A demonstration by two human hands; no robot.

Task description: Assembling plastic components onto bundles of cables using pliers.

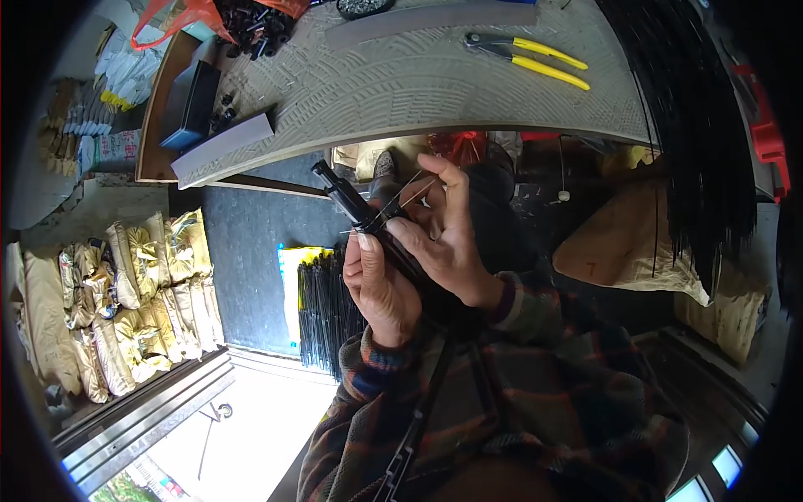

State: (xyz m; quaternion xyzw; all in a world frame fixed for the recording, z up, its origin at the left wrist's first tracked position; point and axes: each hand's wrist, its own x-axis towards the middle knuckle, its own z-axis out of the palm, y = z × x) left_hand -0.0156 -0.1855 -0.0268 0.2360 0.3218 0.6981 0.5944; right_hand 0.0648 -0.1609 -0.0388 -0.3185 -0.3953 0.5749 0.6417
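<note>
A black shaft with a collar partway down [345, 199], which looks like part of an umbrella frame, slants up to the left in front of my body. The thumb of my left hand [385, 293] presses at the collar, and its fingers curl round the lower part. My right hand [452, 238] is closed at the same spot, its thumb near the collar. Between its bent fingers a thin, light wire [411, 199] runs up from the collar. How the wire passes round the collar is too small to tell.
On the worktable [376, 96] ahead lie yellow-handled nippers [548, 63], a grey strip [427, 21] and a red bag [196, 15] with small black parts. Black rods [322, 309] lie at lower left; a long black bundle [694, 100] hangs at right. Wrapped packages [138, 301] stand far left.
</note>
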